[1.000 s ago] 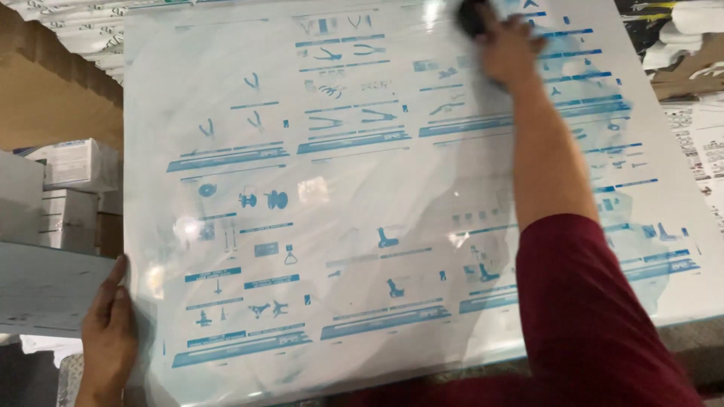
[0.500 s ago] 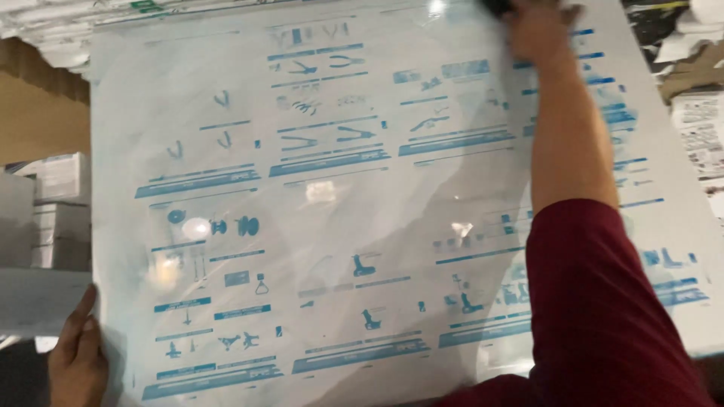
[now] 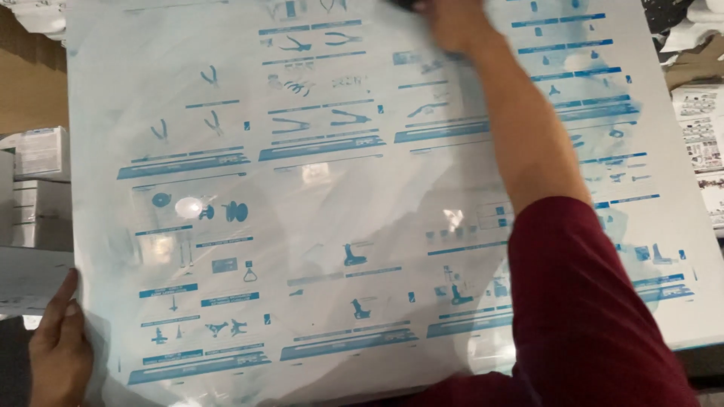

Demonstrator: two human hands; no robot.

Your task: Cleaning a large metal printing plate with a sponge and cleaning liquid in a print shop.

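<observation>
While pinned flat under both hands, large glossy white sheet [image 3: 362,226] fills nearly whole view, tilted slightly, printed with rows of small blue tool pictures above blue bars; wet sheen and pale blue smears top right and lower right. Lies on a work surface, bottom edge near the body.

Right hand [image 3: 452,21] at top edge of sheet, fingers curled down over a dark cloth or pad [image 3: 403,4], mostly cut off by frame; grip detail cannot tell beyond pressing on it. Right forearm crosses sheet diagonally, dark red sleeve [image 3: 588,316] covering lower right.

Left hand [image 3: 59,350] at lower left corner, fingers together and flat against sheet edge, thumb up along the margin, holding edge down.

Around: stacked white boxes [image 3: 41,188] left of sheet, small blue label on top one; brown cardboard [image 3: 30,83] behind them, upper left. White printed leaflets [image 3: 701,136] with small coloured pictures right of sheet, off its edge. Crumpled white paper or rags [image 3: 697,30] top right corner.

Versus half a second back: right hand shifted left along top edge, now above centre column instead of right column. Left hand higher in frame, more of it showing. Sheet sits a bit further right in view; boxes on left more exposed.
</observation>
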